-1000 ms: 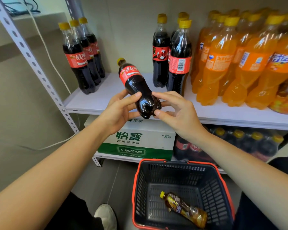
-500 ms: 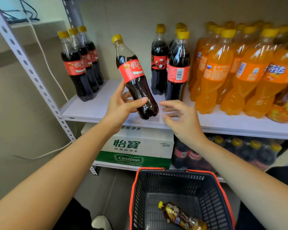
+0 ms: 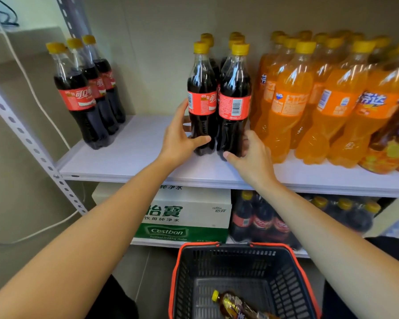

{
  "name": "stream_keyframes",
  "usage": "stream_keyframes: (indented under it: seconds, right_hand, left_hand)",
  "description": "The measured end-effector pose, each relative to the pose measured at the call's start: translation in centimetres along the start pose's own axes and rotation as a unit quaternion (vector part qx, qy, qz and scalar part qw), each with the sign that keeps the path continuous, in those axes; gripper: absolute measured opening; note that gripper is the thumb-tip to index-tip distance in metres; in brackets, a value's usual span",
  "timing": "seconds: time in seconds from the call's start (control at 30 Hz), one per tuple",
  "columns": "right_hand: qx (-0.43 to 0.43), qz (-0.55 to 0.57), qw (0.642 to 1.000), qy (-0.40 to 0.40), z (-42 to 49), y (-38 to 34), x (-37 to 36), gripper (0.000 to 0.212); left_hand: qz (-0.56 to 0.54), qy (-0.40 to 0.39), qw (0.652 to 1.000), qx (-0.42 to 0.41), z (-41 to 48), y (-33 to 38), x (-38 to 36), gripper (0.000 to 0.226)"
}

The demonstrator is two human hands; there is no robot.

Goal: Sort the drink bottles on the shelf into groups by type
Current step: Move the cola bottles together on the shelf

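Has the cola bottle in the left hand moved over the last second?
Yes. The cola bottle, gripped by the left hand, went from tilted in front of the shelf edge to upright on it, beside the neighbouring cola bottle.

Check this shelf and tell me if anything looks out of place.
Three cola bottles stand alone at the left end of the shelf, a gap away from the cola cluster gripped by the left hand and right hand. A tea-coloured bottle lies on its side in the basket, off the shelf.
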State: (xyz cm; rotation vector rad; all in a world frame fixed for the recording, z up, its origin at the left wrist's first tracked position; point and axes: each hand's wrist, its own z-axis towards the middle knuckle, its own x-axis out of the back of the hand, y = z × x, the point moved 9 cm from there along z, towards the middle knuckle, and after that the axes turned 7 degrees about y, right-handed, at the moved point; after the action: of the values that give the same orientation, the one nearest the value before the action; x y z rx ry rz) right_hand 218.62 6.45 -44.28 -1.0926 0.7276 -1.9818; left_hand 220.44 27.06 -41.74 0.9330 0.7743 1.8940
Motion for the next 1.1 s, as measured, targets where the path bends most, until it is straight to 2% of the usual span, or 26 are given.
stream_keyframes:
  seconds: [0.13, 0.27, 0.37, 0.47, 0.53, 0.6, 0.7, 0.8, 0.87, 0.93, 1.0, 1.1]
  right_hand:
    - [0.011, 0.010, 1.000, -0.010, -0.3, 0.1, -0.4, 0.052]
    - [0.014, 0.024, 1.000, -0.001, -0.6, 0.1, -0.4, 0.053]
    - [0.023, 0.017, 0.998, 0.057, -1.8, -0.1, 0.3, 0.051]
    - [0.096, -0.022, 0.990, 0.101, -3.3, -1.5, 0.9, 0.039]
    - [0.167, -0.023, 0.985, 0.048, -4.2, -2.9, -0.3, 0.032]
    - [0.229, -0.027, 0.973, -0.033, -5.1, -4.4, -2.1, 0.033]
    - [0.264, -0.078, 0.948, -0.161, -6.5, -5.5, -5.6, 0.048]
    - [0.299, -0.179, 0.911, -0.222, -7.4, -5.6, -8.0, 0.054]
    - [0.313, -0.211, 0.897, -0.230, -7.6, -5.7, -8.6, 0.055]
    - [0.313, -0.216, 0.895, -0.231, -7.6, -5.6, -8.7, 0.055]
    - [0.309, -0.214, 0.897, -0.232, -7.5, -5.6, -8.7, 0.056]
    - [0.301, -0.207, 0.901, -0.234, -7.3, -5.6, -8.6, 0.055]
  left_hand:
    - [0.029, 0.000, 0.999, -0.030, 1.0, -0.1, -1.0, 0.097]
    - [0.027, 0.015, 0.999, -0.010, 1.3, -1.0, -1.0, 0.091]
    - [0.006, 0.007, 1.000, 0.020, 1.2, -2.0, -0.4, 0.081]
    - [0.017, 0.043, 0.998, 0.038, 1.4, -2.8, 2.6, 0.060]
    - [0.032, 0.125, 0.991, 0.037, 1.3, -3.5, 6.6, 0.040]
    - [0.050, 0.220, 0.973, 0.046, 0.5, -4.5, 11.0, 0.029]
    - [0.098, 0.339, 0.933, 0.073, -1.7, -5.9, 17.0, 0.036]
    - [0.122, 0.408, 0.898, 0.115, -3.2, -7.1, 20.9, 0.057]
    - [0.126, 0.409, 0.891, 0.155, -3.4, -8.3, 22.5, 0.072]
    - [0.108, 0.364, 0.906, 0.185, -2.9, -9.8, 23.0, 0.083]
    - [0.056, 0.304, 0.932, 0.192, -1.8, -11.0, 22.5, 0.079]
    - [0.035, 0.267, 0.941, 0.203, -0.8, -12.1, 22.3, 0.073]
